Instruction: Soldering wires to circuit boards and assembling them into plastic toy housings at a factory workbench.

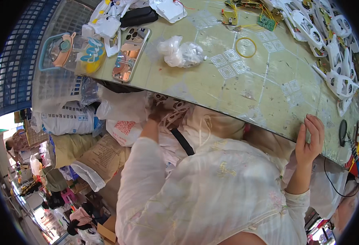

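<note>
The counter point(212, 87) carries a smartphone point(131, 53) lying flat near its left end. A crumpled clear plastic bag point(181, 53) sits just to the right of it. A yellow rubber band point(246, 47) lies farther right. Green circuit boards point(265, 21) rest at the far edge. Printed sacks point(67, 116) are stacked below the counter.

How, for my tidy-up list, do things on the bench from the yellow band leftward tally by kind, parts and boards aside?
Phone: 1
Black pouch: 1
Clear box: 1
Bag: 1
Yellow band: 1
Total: 5
</note>
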Available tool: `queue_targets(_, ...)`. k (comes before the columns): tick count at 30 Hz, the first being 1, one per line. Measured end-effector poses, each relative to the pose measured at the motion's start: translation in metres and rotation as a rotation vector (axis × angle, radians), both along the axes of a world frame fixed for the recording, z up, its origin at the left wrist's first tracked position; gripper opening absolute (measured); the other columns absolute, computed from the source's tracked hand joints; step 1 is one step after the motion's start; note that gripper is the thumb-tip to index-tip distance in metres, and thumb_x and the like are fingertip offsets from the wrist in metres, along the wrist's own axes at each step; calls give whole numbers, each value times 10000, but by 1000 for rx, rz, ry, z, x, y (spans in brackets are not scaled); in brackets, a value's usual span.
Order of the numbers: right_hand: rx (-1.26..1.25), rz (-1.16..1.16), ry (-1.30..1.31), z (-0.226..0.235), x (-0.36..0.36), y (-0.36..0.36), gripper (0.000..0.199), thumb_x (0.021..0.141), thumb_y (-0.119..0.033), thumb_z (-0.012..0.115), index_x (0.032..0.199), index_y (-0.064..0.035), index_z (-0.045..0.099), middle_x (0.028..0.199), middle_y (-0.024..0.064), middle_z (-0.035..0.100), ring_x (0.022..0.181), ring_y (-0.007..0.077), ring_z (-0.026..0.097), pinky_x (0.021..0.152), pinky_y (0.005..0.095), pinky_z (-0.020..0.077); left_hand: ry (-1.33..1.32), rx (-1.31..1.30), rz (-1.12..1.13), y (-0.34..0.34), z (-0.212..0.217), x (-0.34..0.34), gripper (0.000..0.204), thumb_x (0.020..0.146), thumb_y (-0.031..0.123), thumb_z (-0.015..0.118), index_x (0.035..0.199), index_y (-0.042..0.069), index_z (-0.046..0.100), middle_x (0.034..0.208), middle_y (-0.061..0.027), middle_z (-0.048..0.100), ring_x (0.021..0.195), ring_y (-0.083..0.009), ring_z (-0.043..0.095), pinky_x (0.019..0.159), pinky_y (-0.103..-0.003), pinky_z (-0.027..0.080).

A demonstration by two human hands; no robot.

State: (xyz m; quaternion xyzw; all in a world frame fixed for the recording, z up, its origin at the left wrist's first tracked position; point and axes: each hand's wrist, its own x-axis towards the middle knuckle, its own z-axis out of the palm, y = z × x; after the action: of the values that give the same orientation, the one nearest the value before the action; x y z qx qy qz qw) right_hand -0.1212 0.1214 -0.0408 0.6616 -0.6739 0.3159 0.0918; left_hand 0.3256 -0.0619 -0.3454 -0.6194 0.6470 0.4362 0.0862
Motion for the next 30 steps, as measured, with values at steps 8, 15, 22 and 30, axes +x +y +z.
queue_targets(8, 43, -8, 10, 4, 10, -11, 180, 761, 63, 638, 933, 14, 621, 975, 155, 642, 914, 344, 609, 821, 405, 486, -37, -369, -524, 26, -78, 14, 593, 786, 429, 679, 1181, -1, 579, 1151, -184, 628, 1083, -304, 577, 945, -366, 443)
queue_targets(15, -66, 29, -44, 4, 10, -13, 196, 734, 47, 657, 922, 10, 615, 962, 159, 638, 888, 352, 608, 782, 413, 502, 0, 275, -979, -5, 193, -77, 444, 875, 370, 620, 1131, 7, 616, 1121, -165, 640, 1033, -299, 598, 933, -358, 443)
queue_targets(22, -158, 3, -52, 5, 8, -10, 213, 704, 43, 674, 908, 8, 625, 935, 153, 641, 847, 341, 617, 731, 403, 517, 607, -211, -876, -98, 387, -153, 312, 845, 210, 692, 1120, 75, 633, 1041, -59, 657, 833, -141, 612, 734, -287, 488)
queue_targets(30, -195, -41, -110, 7, 12, -9, 192, 694, 23, 682, 880, -2, 638, 910, 140, 640, 777, 314, 627, 670, 382, 516, 33, -1745, -756, -246, 374, -314, 457, 867, 107, 515, 1316, 193, 503, 1365, -85, 488, 1263, -280, 444, 967, -444, 409)
